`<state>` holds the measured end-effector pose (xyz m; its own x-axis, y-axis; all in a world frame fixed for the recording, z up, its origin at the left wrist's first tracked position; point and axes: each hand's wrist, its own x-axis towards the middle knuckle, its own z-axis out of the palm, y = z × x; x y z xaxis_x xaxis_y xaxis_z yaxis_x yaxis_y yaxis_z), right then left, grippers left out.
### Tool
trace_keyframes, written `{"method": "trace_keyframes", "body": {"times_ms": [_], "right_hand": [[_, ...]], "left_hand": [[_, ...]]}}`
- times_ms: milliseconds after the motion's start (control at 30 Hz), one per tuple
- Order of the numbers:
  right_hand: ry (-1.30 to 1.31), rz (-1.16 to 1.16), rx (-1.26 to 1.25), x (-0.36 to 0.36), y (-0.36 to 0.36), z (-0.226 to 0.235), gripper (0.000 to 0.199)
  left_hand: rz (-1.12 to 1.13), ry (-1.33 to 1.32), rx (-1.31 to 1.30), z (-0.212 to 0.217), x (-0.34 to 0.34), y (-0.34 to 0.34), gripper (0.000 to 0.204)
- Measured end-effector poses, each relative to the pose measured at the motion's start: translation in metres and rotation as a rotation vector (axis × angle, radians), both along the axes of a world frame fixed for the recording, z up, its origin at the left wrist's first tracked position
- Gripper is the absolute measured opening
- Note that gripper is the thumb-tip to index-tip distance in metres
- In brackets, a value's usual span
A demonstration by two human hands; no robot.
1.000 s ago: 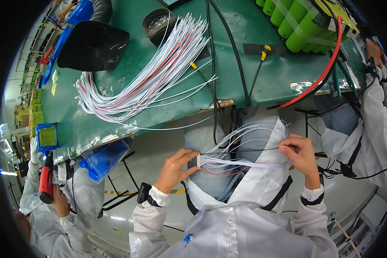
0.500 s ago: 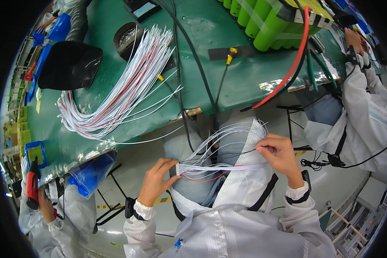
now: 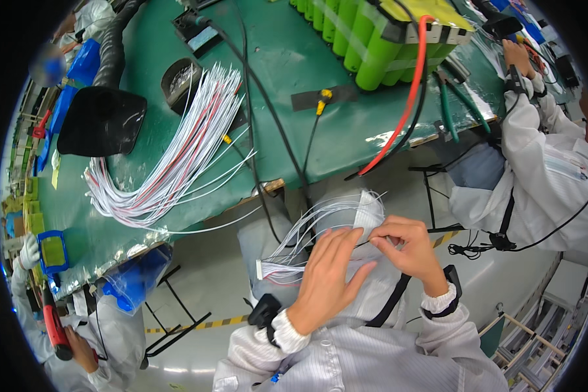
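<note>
Across my lap lies a wire harness (image 3: 286, 269), a bunch of thin white wires with a little red among them. Its small white connector (image 3: 259, 269) rests at the left end, clear of both hands. My right hand (image 3: 406, 251) pinches a thin black wire between thumb and forefinger. My left hand (image 3: 330, 277) reaches over the harness, fingers stretched and thumb apart, its fingertips close to the pinched wire. It hides the middle of the harness. Beyond the fingertips, the wires' far ends lie by a white striped piece of cloth (image 3: 369, 208).
On the green table (image 3: 274, 85) are a thick bundle of white wires (image 3: 176, 163), a black extraction hood (image 3: 104, 121), a green battery pack (image 3: 379, 46) and green-handled pliers (image 3: 460, 104). Black cables hang over its edge. Co-workers sit on either side, one gripping a red power tool (image 3: 55, 326).
My left hand has let go of the connector and moved right, toward my right hand. The right hand keeps its pinch on the black wire. The view has shifted slightly.
</note>
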<state>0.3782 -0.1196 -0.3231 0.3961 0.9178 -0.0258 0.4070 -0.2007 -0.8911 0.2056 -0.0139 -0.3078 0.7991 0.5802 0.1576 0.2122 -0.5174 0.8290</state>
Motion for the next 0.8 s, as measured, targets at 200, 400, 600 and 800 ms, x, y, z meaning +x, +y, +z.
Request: {"method": "trace_keyframes", "body": {"times_ms": [200, 400, 600, 800], "right_hand": [[0.013, -0.048, 0.035, -0.004, -0.004, 0.005, 0.008], [-0.117, -0.190, 0.023, 0.024, -0.019, 0.016, 0.012], [-0.579, -0.518, 0.349, 0.095, -0.007, 0.064, 0.048], [-0.920, -0.330, -0.101, 0.165, 0.050, 0.054, 0.096]], "left_hand": [[0.048, -0.056, -0.252, -0.024, 0.008, -0.001, 0.016], [0.087, -0.069, -0.336, -0.030, 0.014, 0.004, 0.007], [0.080, -0.095, -0.489, -0.051, 0.008, 0.002, 0.011], [0.097, -0.082, -0.512, -0.055, 0.003, 0.003, 0.013]]}}
